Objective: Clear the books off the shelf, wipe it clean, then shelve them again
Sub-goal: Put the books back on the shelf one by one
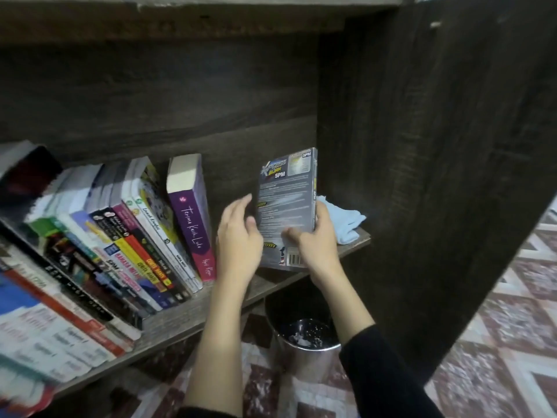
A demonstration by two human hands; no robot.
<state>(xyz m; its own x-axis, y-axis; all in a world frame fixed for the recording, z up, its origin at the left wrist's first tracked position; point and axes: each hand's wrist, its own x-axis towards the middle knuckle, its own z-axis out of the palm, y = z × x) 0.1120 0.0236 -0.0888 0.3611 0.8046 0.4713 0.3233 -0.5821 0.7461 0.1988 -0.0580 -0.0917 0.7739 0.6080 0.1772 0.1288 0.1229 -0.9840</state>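
Grey book (286, 203) is upright: a slim, glossy paperback with its back cover facing us, a barcode at the bottom and "SPM" printed near the top. The right hand (313, 239) grips its lower corner, thumb across the cover and fingers (321, 212) wrapped round the spine edge. The left hand (238, 236) sits just left of the book with its fingers (241, 203) spread and loose, tips beside the cover. Behind the right fingers lies a soft, crumpled blue cloth (346, 220). Left of the left fingers, a thick purple book (193, 218) leans onto a slanting row of books (120, 251) with bright spines. All of it sits on the shelf (235, 294), dark rough-grained wood with a matching side panel (422, 146). Under the wrists stands a round shiny metal bin (304, 336) on a zigzag-patterned floor (497, 327).
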